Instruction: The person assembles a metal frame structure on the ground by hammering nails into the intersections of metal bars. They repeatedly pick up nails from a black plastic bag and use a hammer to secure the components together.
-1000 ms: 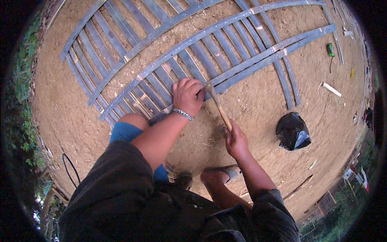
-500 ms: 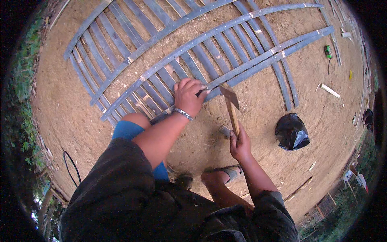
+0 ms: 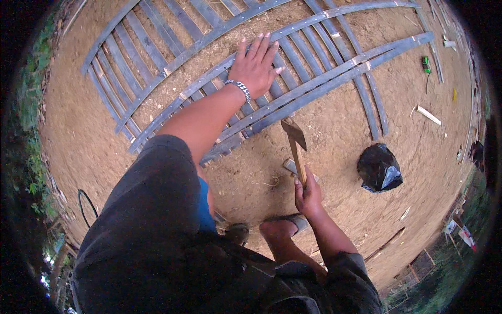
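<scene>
My left hand [image 3: 254,70], a chain bracelet at its wrist, reaches over a frame of grey slats [image 3: 293,67]. Its fingers are spread toward the middle long rail [image 3: 314,20], with nothing visible in them; whether the palm presses on the slats I cannot tell. My right hand [image 3: 309,196] is closed round the wooden handle of a hatchet [image 3: 296,137], held upright with its flared metal head near the frame's closest rail [image 3: 282,111]. Just beside the handle a pale grey cylinder [image 3: 289,166] lies on the soil, partly hidden.
A second slatted section [image 3: 141,47] lies farther off at the left. To the right are a black plastic bag [image 3: 377,167], a green tape measure [image 3: 426,65] and a pale wood piece [image 3: 429,115]. My sandalled foot [image 3: 280,227] stands on bare dirt below.
My left hand has left the near rail and moved forward over the slats, its fingers opening out. The hatchet has come slightly down and toward me in my right hand.
</scene>
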`<state>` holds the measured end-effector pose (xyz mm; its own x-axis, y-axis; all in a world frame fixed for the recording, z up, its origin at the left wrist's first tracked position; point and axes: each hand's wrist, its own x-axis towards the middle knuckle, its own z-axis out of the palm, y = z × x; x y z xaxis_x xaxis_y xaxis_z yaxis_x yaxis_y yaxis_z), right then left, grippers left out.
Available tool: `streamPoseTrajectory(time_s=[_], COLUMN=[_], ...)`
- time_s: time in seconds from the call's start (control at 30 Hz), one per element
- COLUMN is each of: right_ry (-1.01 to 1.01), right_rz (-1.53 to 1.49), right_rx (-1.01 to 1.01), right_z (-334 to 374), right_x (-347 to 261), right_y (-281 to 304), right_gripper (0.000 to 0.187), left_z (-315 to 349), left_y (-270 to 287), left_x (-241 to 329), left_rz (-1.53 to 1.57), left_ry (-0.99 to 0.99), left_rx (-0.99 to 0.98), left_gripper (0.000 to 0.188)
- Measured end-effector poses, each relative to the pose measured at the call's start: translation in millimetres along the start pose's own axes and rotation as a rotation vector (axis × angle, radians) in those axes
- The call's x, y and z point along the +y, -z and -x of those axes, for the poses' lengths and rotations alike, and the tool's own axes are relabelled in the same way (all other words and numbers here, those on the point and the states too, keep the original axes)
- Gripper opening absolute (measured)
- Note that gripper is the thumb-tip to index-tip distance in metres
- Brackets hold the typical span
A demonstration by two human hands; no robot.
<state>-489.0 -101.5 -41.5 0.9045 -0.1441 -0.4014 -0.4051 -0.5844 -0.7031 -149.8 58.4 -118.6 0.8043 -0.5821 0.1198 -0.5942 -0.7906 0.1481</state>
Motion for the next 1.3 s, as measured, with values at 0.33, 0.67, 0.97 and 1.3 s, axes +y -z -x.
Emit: streamPoseTrajectory(time_s=[0.33,0.67,0.97,1.3], right_ry=[-0.042,0.059,-0.102,-0.077], right_rz=[-0.025,0.058,0.145,-0.014], right_rx=[-0.004,0.032,-0.035,-0.025], right_z=[-33,-39,-49,-37], right_x=[-7,-9,-5,-6], right_y=[-3,10,-2,-4], right_gripper=[0.052,0.052,0.042,0.043], left_z=[0,-1,0,1], left_y=[-2,6,6,14], left_x=[3,5,1,4], left_rz=[-0.036,-0.060,-0.050,-0.005], left_ry=[-0.041,-0.045,-0.047,-0.036], left_rx=[-0.060,-0.122,-0.124,-0.186], left_gripper=[0.061,0.060,0.060,0.087])
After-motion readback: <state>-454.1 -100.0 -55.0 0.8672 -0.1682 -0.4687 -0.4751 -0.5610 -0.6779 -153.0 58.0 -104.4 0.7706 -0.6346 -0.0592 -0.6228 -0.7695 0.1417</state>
